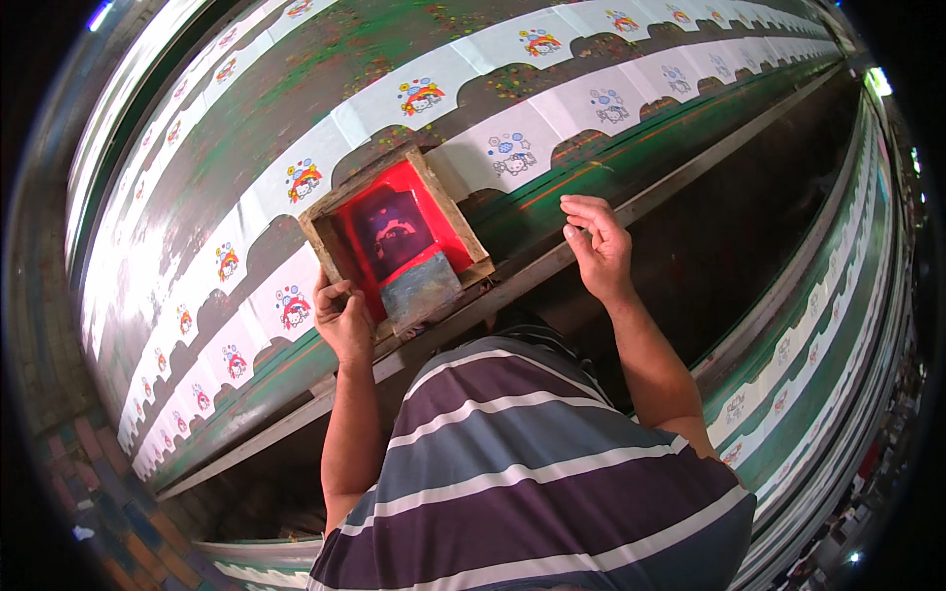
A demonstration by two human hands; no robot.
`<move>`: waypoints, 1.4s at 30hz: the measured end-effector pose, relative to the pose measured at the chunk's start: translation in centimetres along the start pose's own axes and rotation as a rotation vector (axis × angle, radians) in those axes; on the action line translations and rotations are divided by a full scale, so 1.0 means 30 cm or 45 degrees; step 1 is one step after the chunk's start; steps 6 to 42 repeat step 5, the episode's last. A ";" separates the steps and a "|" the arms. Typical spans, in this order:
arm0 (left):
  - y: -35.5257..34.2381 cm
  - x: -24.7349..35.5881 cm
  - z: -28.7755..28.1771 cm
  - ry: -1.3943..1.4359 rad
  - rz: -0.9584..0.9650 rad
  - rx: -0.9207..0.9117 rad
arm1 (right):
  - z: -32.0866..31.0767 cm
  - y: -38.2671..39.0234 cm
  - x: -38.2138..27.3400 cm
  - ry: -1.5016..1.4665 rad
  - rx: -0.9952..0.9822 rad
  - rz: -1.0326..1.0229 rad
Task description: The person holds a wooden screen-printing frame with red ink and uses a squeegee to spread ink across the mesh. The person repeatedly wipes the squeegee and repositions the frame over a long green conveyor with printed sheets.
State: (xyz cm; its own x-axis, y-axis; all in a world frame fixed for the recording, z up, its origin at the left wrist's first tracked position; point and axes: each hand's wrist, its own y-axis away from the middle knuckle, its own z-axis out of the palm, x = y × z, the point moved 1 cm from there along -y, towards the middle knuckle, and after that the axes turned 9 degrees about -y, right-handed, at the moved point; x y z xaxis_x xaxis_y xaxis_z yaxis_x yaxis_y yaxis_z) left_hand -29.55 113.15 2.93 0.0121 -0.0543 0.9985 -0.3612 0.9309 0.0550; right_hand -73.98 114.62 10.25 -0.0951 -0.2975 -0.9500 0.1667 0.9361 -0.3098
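A wooden screen-printing frame [451,212] lies tilted on the long green table, over the near row of white cut fabric pieces. Red ink covers the borders of its mesh, and a dark window with a design shows in the middle. Inside, at the near end, rests a flat grey squeegee [422,287]. My left hand [342,320] grips the frame's near left corner, its fingers curled at the edge. Off to the right, my right hand [598,246] is raised above the table's near edge, holding nothing, with thumb and fingers apart.
Left of the frame, near-row fabric pieces [293,307] carry red in their prints; to its right, prints [511,155] show only blue and dark lines. A far row [421,97] has multicoloured prints. A rail [552,258] edges the table. Another fabric-covered table [788,384] stands at right.
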 end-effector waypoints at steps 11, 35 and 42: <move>-0.009 0.013 -0.010 -0.083 -0.055 0.052 | -0.104 0.037 0.025 -0.008 0.061 0.012; -0.009 0.013 -0.010 -0.083 -0.055 0.052 | -0.104 0.037 0.025 -0.008 0.061 0.012; -0.009 0.013 -0.010 -0.083 -0.055 0.052 | -0.104 0.037 0.025 -0.008 0.061 0.012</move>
